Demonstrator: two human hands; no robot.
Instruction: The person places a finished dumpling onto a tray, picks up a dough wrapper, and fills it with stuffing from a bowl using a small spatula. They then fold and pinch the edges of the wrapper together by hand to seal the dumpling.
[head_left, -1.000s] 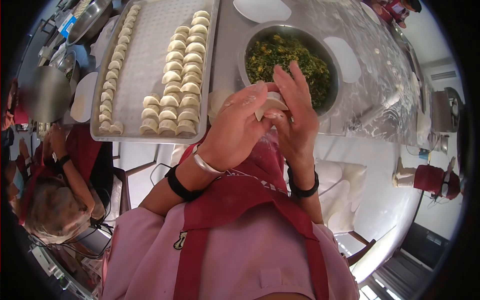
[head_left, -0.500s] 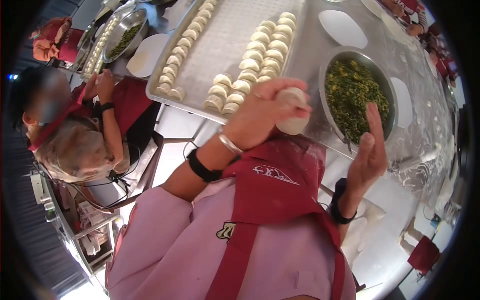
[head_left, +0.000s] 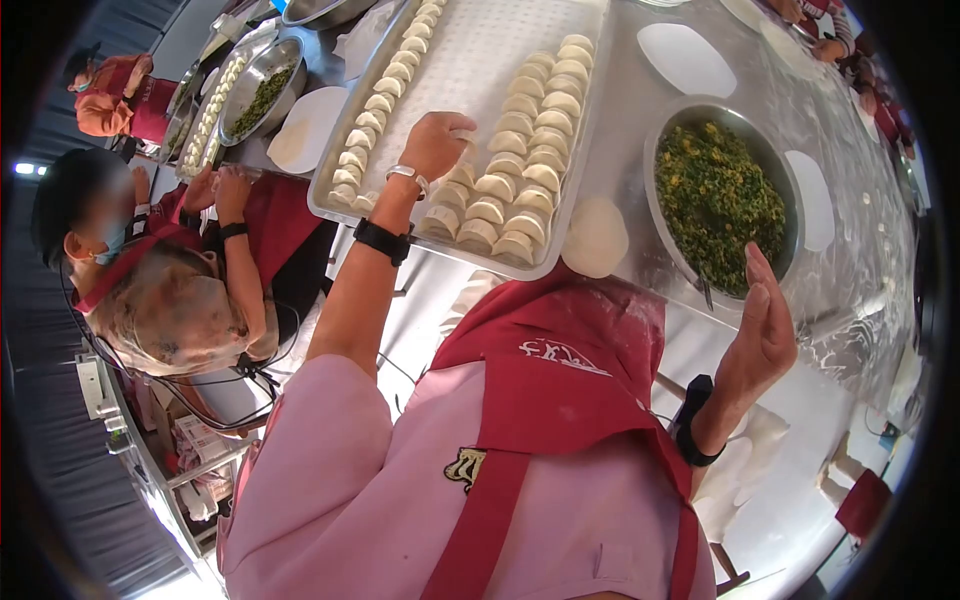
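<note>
My left hand (head_left: 437,147) is over the metal tray (head_left: 325,190), its fingers bent round a pale dumpling (head_left: 467,143) that is mostly hidden. Just right of it, rows of folded dumplings (head_left: 513,122) fill the tray's right side. One more line of dumplings (head_left: 381,102) runs along the left side. By the tray's near right corner lies a stack of round wrappers (head_left: 596,237). My right hand (head_left: 768,325) is held up with straight fingers and nothing in it, beside the bowl of chopped green and yellow filling (head_left: 718,195).
A utensil handle (head_left: 706,292) sticks out of the bowl. White plates (head_left: 687,58) lie on the floury metal table (head_left: 850,270). At the left a co-worker (head_left: 165,290) works at a tray near another filling bowl (head_left: 262,92). Other people stand farther off.
My left hand has moved left and up from above the wrapper stack to the tray, with the dumpling. The wrapper stack now shows uncovered. My right hand has shifted slightly right and down.
</note>
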